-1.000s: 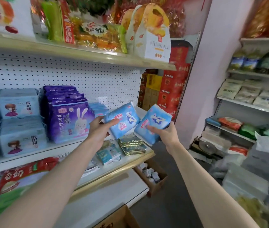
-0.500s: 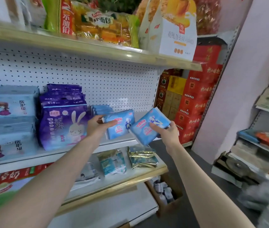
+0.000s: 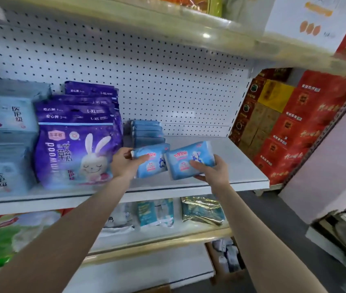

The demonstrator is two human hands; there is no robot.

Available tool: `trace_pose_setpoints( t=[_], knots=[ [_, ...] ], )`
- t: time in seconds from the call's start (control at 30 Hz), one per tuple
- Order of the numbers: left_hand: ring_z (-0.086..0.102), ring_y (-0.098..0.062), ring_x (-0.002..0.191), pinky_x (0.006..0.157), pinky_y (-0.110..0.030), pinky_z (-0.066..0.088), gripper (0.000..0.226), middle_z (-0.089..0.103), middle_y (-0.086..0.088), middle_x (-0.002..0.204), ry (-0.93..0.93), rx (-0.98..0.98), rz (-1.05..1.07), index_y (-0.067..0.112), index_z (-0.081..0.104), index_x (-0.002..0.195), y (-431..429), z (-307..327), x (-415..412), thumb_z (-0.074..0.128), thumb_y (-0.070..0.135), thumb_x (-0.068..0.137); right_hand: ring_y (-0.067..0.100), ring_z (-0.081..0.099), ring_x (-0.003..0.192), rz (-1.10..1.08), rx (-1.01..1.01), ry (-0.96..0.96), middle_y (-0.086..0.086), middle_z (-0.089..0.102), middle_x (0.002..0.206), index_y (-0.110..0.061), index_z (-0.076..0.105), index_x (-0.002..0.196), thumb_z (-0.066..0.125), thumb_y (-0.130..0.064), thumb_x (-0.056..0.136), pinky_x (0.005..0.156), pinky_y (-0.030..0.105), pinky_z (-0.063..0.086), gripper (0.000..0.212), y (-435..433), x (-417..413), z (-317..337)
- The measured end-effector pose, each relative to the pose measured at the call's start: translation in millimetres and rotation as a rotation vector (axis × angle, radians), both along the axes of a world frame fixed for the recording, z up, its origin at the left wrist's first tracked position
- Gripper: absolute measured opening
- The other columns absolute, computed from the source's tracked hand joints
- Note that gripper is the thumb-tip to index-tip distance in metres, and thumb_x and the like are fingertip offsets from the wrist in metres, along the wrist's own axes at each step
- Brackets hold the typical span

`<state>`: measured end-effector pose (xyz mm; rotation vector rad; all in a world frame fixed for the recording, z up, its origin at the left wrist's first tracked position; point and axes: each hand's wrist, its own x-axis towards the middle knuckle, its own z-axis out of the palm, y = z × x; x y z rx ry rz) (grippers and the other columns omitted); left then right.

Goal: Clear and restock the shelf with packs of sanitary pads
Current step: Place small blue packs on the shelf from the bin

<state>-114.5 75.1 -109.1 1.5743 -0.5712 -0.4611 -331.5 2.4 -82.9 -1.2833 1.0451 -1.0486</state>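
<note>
Whereas 0.5 s ago both packs hung out front of the shelf edge, they're now in over the white shelf (image 3: 241, 166), w/ the view closer. L hand (image 3: 125, 163) grips one blue pad pack (image 3: 152, 163), thumb across its front, just in front of the stacked blue packs (image 3: 146, 132) & beside the purple bunny bags (image 3: 72, 149). R hand (image 3: 212, 171) holds the 2nd blue pack (image 3: 191, 161) from below, thumb on its face, less tilted than before. Packs meet edge to edge. Can't tell if either rests on the board.
</note>
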Motion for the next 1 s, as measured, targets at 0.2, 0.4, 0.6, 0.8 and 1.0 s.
trace_pose_setpoints(
  t=[0.2, 0.4, 0.6, 0.8, 1.0],
  knots=[
    [0.064, -0.023, 0.092, 0.078, -0.034, 0.053, 0.049, 0.068, -0.009, 0.104, -0.023, 0.041, 0.048, 0.003, 0.061, 0.11, -26, -11, 13, 0.086, 0.017, 0.071, 0.008, 0.06, 0.068, 0.004, -0.048, 0.054, -0.002, 0.068, 0.085, -0.014, 0.064, 0.094, 0.083, -0.011, 0.074, 0.06, 0.018, 0.046, 0.028, -42, 20, -23],
    [0.062, -0.022, 0.088, 0.083, -0.039, 0.055, 0.045, 0.066, -0.008, 0.096, -0.097, 0.059, 0.109, 0.004, 0.061, 0.108, -40, -32, 12, 0.085, 0.012, 0.071, 0.013, 0.065, 0.077, 0.072, -0.007, -0.021, 0.0, 0.069, 0.087, -0.014, 0.062, 0.089, 0.081, -0.007, 0.076, 0.072, 0.026, 0.055, 0.024, -80, 29, -41],
    [0.063, -0.026, 0.092, 0.084, -0.039, 0.054, 0.039, 0.064, -0.008, 0.102, -0.089, 0.069, 0.092, 0.011, 0.057, 0.109, -56, -41, 15, 0.079, 0.009, 0.077, 0.021, 0.068, 0.085, 0.154, 0.045, -0.069, 0.004, 0.071, 0.093, -0.011, 0.062, 0.094, 0.081, -0.004, 0.075, 0.079, 0.033, 0.059, 0.027, -104, 35, -58],
    [0.062, -0.021, 0.093, 0.064, -0.019, 0.054, 0.04, 0.061, -0.006, 0.11, 0.007, 0.024, 0.066, 0.011, 0.054, 0.123, -75, -43, 16, 0.067, 0.001, 0.087, 0.024, 0.068, 0.09, 0.196, 0.055, -0.086, 0.008, 0.07, 0.099, -0.006, 0.06, 0.104, 0.08, -0.003, 0.075, 0.081, 0.035, 0.058, 0.036, -116, 35, -68],
    [0.06, -0.018, 0.098, 0.068, -0.02, 0.051, 0.049, 0.059, -0.007, 0.118, 0.027, 0.015, 0.042, 0.011, 0.045, 0.138, -83, -45, 21, 0.058, -0.001, 0.093, 0.022, 0.068, 0.091, 0.236, 0.061, -0.108, 0.006, 0.069, 0.101, -0.005, 0.057, 0.108, 0.079, -0.001, 0.075, 0.08, 0.034, 0.059, 0.039, -119, 42, -75]
  ],
)
